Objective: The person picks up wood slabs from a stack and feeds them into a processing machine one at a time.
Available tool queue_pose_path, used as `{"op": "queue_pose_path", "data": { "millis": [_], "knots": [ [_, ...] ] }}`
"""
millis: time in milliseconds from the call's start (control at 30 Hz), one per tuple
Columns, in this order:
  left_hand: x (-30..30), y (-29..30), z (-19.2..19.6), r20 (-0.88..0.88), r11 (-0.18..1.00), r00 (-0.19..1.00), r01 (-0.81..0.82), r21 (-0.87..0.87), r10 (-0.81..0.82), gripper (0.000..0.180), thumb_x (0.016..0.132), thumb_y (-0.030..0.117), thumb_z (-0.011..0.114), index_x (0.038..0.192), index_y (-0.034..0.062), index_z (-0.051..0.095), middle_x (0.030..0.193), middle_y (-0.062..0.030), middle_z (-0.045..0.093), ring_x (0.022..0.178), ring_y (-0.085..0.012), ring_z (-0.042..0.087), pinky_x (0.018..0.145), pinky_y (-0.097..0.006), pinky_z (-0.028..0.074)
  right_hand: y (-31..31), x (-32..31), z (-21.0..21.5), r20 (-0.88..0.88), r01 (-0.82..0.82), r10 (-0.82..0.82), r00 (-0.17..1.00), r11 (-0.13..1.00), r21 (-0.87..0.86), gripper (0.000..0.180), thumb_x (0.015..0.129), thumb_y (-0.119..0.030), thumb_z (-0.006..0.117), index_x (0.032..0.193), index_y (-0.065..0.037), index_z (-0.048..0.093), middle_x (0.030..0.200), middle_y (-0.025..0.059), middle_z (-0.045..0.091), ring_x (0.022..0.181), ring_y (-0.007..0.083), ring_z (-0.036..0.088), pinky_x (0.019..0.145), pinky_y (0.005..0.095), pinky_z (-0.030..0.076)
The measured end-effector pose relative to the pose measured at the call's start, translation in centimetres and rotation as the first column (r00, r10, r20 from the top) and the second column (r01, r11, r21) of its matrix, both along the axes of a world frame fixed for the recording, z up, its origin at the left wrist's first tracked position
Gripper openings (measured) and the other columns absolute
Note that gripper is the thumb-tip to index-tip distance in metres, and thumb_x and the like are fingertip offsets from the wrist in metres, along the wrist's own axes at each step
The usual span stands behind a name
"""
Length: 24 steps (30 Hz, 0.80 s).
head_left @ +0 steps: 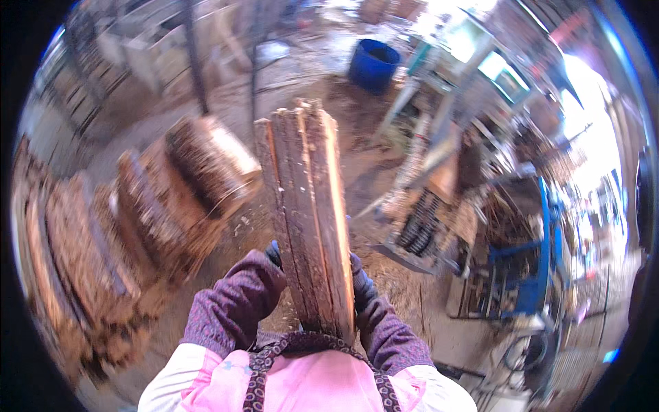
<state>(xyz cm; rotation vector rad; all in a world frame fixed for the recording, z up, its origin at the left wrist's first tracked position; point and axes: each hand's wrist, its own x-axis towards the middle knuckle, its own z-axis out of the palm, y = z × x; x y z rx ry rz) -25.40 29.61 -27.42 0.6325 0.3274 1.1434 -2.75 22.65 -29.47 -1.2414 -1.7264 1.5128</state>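
Planks: bundle of boards [307, 206] held upright against the chest.
Left hand [273, 255]: grasping the bundle's left side.
Right hand [360, 280]: clasping its right side.
Barrel: blue barrel [373, 64] well beyond the planks.

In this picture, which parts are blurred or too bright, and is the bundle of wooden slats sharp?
Head view: the bundle of wooden slats, held between the left hand and the right hand, is fairly sharp; the stacked wood bundles on the left are smeared by motion blur; the upper right is washed out by glare; straight edges bend toward the dark rim.
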Motion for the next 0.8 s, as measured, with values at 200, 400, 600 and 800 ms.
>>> {"op": "queue_pose_path", "data": {
  "millis": [200,400,600,800],
  "knots": [
    [13.8,-5.0,6.4,-0.196,0.952,0.977,-0.022,0.306,0.086,0.060,0.096,0.042,0.043,0.140,0.0033,0.034,0.136,-0.0105,0.046,0.124,-0.0246,0.044,0.109,-0.039,0.028,-2.7,14.1,4.9,-0.535,0.509,-0.650,0.539,0.758,-0.407,0.045,0.095,-0.040,0.044,0.126,-0.009,0.051,0.116,0.0065,0.058,0.101,0.0205,0.056,0.091,0.0347,0.046],
    [23.4,5.3,15.0,-0.321,0.924,0.940,0.220,0.313,-0.115,0.073,0.088,0.033,0.064,0.142,0.0001,0.028,0.135,-0.0101,0.044,0.124,-0.0158,0.038,0.106,-0.031,0.029,3.4,22.6,10.5,-0.613,0.591,-0.595,0.521,0.769,-0.244,0.058,0.091,-0.052,0.047,0.131,-0.010,0.048,0.122,0.0054,0.055,0.108,0.0207,0.053,0.096,0.0359,0.041],
    [19.6,6.3,10.4,-0.596,0.844,0.764,0.133,0.520,0.247,0.058,0.089,0.034,0.061,0.134,0.0015,0.043,0.136,-0.0151,0.046,0.126,-0.0240,0.043,0.106,-0.032,0.032,22.7,27.0,10.5,-0.332,0.592,-0.550,0.767,0.805,0.032,0.062,0.093,-0.038,0.053,0.139,0.001,0.036,0.131,0.0099,0.050,0.121,0.0227,0.045,0.102,0.0303,0.035],
    [3.3,-9.0,-7.2,-0.818,0.970,0.562,-0.106,-0.218,-0.123,0.028,0.089,0.021,0.062,0.112,0.0041,0.058,0.103,-0.0012,0.059,0.089,-0.0118,0.055,0.077,-0.028,0.048,30.7,32.6,-1.3,0.223,0.545,-0.610,0.760,0.786,0.294,0.075,0.084,-0.052,0.056,0.135,0.000,0.041,0.127,0.0239,0.052,0.120,0.0340,0.049,0.101,0.0340,0.036]
  ]
}}
